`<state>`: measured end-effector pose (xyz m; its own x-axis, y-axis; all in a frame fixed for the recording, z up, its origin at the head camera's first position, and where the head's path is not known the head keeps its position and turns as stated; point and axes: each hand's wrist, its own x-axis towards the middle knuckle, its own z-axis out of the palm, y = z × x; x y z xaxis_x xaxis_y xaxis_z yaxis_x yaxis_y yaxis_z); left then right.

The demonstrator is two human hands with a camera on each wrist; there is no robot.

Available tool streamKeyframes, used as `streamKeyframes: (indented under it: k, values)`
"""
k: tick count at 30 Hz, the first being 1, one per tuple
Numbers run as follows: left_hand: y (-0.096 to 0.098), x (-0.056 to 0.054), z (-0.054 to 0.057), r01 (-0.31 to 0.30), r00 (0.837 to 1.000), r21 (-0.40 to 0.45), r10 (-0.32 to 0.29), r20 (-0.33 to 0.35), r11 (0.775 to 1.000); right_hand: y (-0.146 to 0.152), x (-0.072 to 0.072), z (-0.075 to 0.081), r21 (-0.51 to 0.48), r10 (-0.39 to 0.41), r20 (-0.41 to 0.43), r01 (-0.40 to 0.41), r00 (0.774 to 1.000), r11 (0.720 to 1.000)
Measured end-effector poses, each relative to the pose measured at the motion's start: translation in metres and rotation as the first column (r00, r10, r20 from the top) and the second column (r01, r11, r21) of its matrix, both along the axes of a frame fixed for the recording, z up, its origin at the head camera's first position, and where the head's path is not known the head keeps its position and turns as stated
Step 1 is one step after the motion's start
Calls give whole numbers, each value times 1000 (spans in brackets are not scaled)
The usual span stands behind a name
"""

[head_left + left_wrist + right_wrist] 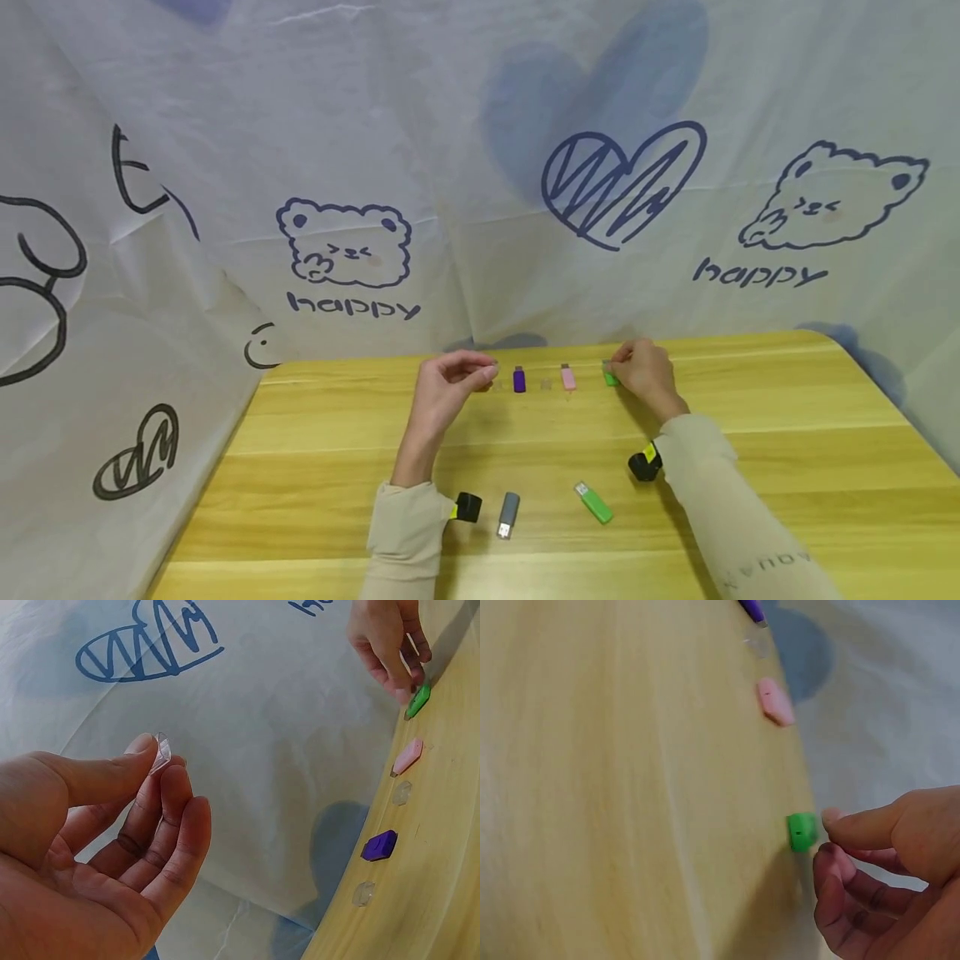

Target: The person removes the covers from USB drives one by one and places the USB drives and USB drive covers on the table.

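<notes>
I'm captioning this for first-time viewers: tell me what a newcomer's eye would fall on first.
Probably the big scribbled heart on the pale cloth behind the table. Then the purple USB stick and pink USB stick near the table's far edge, with the right grip at a green USB stick to their right. Finally the left grip, pinching a small clear piece left of the purple stick.

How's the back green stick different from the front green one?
The right hand is at the back green stick; the front green stick lies untouched. The back stick is near the table's far edge; the front stick is well away from it. Both are bright green.
</notes>
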<state>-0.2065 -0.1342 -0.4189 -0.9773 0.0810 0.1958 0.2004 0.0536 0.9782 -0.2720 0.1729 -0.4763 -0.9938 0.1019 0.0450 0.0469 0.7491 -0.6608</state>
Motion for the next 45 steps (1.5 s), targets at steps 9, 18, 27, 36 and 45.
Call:
streamKeyframes:
  k: [9,18,27,36,45]
  values:
    - [8,-2,-7,34,999,-35,-34,27,999,21,38,21,-110,47,-125,-61,991,992]
    - [29,-3,-12,98,995,-176,-100,-2,980,47,82,47,-145,103,-50,-109,993,983]
    - [74,-19,-16,124,992,-315,-129,6,941,78,102,55,-205,135,-2,-132,991,970]
    - [132,-58,-22,175,984,-472,-136,115,864,109,117,55,-213,115,8,-111,993,971]
    - [144,-84,-34,212,975,-705,-196,105,677,121,118,52,-168,104,16,-100,994,981]
